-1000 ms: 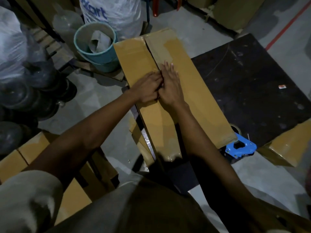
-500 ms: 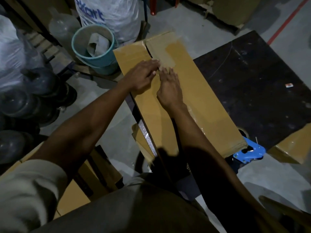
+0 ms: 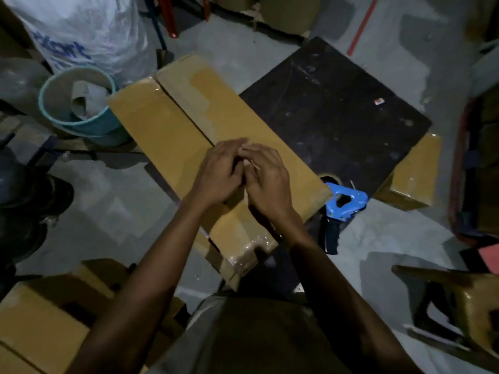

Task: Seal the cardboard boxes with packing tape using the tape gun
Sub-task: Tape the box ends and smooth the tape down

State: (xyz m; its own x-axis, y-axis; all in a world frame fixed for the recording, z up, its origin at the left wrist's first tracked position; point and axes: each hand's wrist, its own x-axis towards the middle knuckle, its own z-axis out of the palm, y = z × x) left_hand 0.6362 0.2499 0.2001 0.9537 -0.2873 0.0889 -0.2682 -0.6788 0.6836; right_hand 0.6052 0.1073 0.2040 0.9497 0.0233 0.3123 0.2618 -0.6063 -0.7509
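A long cardboard box lies lengthwise in front of me, its two top flaps meeting in a centre seam. Clear tape wraps its near end. Over the seam at mid-length, my left hand and my right hand sit side by side. Their fingers are bent and the fingertips meet each other on the box top. A small pale sliver shows between the fingertips; I cannot make out what it is. The blue tape gun lies on the floor by the box's right near corner, untouched.
A teal bucket and a white sack stand at the far left. A dark board lies to the right, with a smaller taped box at its corner. Cardboard boxes sit near left, a wooden stool near right.
Both hands slid forward along the seam, then drew back toward me to mid-length. The fingers, earlier pressed flat on the seam, are now bent with tips together.
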